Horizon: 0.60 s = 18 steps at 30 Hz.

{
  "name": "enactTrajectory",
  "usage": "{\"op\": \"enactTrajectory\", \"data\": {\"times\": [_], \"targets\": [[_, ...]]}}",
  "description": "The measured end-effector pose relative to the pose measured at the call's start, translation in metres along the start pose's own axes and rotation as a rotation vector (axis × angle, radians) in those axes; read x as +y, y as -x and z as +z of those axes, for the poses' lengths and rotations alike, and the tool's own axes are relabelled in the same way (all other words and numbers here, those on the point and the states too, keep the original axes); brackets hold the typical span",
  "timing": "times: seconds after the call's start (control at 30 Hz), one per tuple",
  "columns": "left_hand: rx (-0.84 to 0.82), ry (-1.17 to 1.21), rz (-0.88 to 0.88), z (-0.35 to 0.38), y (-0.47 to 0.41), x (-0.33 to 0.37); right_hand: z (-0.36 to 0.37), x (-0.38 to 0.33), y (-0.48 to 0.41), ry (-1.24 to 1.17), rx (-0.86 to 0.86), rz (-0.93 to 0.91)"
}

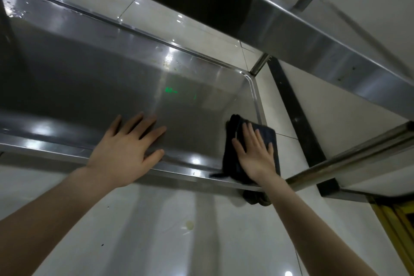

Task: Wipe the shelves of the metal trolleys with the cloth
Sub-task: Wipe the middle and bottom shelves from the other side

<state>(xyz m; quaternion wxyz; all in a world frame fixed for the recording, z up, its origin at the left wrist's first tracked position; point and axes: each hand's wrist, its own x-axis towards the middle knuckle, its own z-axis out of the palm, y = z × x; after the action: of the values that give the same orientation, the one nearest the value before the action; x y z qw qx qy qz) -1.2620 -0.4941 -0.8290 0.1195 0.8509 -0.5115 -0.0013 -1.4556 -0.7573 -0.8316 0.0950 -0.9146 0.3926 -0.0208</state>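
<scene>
Cloth (267, 132) flat under right hand (257, 159), grip released, fingers straight; left hand (125, 152) braces shelf (78, 74), likewise released; press evenly, sweep into corner

Right hand (255, 154) presses seemingly folded cloth (267, 132) on shelf (89, 78).

Shelf (94, 78) glossy smooth metal; cloth (268, 134) dark matt fabric

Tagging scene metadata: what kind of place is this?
Likely a commercial kitchen or canteen service area: stainless steel trolley shelf, another steel shelf above it, glossy white floor tiles.
</scene>
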Motion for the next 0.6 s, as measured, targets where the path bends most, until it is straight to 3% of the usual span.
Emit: {"op": "enactTrajectory", "data": {"times": [0.23,0.4,0.5,0.6], "targets": [[-0.01,0.016,-0.02,0.006,-0.004,0.001,-0.011,-0.001,-0.113,0.059,-0.054,0.122],[-0.015,0.024,-0.024,0.005,0.001,-0.002,-0.002,-0.004,-0.013,0.035,-0.057,-0.046],[-0.05,0.038,-0.029,0.001,0.003,-0.002,0.006,0.001,0.044,0.033,-0.018,-0.021],[-0.058,0.072,-0.012,-0.004,0.003,-0.003,-0.003,-0.002,0.012,0.013,0.018,0.113]]}}
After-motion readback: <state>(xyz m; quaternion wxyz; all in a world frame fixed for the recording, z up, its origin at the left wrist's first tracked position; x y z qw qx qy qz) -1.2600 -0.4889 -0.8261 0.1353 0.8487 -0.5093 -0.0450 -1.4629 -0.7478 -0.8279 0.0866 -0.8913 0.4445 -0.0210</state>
